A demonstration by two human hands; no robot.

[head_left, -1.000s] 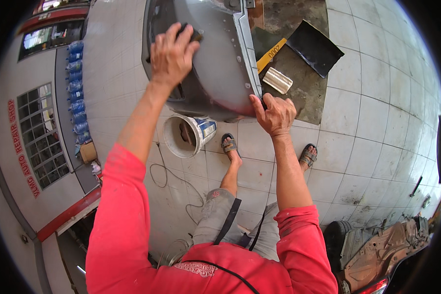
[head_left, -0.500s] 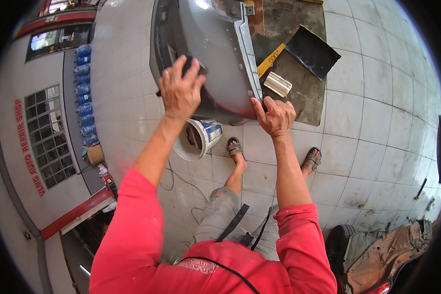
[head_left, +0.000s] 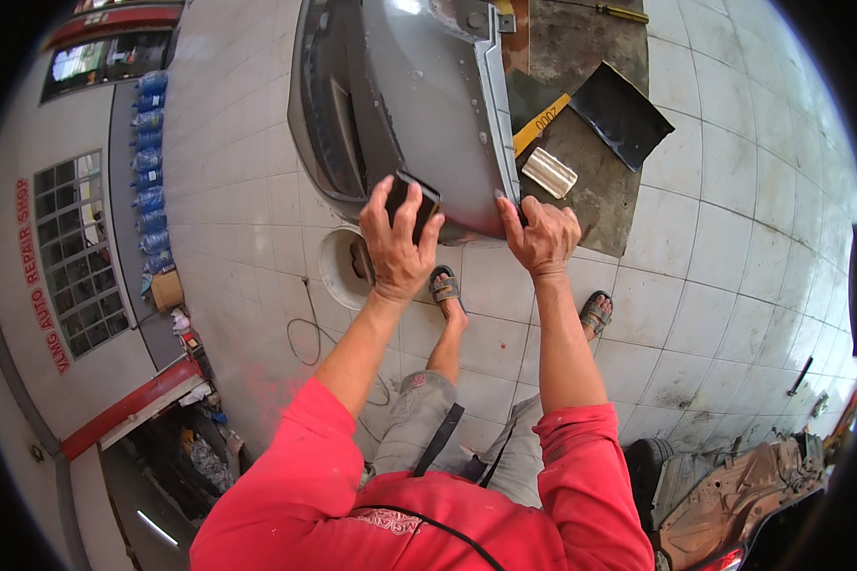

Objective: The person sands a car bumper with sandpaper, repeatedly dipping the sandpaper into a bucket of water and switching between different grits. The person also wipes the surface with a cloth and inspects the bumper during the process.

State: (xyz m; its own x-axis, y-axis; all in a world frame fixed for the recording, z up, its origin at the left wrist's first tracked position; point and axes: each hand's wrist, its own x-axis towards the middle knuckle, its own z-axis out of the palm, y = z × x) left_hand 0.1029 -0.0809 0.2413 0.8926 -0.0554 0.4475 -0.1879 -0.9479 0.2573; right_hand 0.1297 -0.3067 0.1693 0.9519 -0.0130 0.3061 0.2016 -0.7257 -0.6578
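Note:
A grey car bumper (head_left: pixel 443 114) lies in front of me, its near corner toward my feet. My left hand (head_left: pixel 400 238) is at that corner, fingers bent over a black sandpaper pad (head_left: pixel 415 197) set against the bumper's surface. At the bumper's right edge my right hand (head_left: pixel 546 236) grips the rim, thumb on the outer face and the other fingers curled; their tips are hidden.
A white bucket (head_left: pixel 338 271) stands below the bumper's corner. On a stained board (head_left: pixel 595 205) lie a ribbed pale block (head_left: pixel 549 172), a black sheet (head_left: pixel 622 114), a yellow strip (head_left: pixel 540 126) and a yellow-handled tool (head_left: pixel 624 12). A cable (head_left: pixel 305 324) crosses the tiles.
My left hand has moved right and nearer along the bumper to its lower corner, carrying the pad. My right hand keeps its hold on the edge. The view has shifted slightly.

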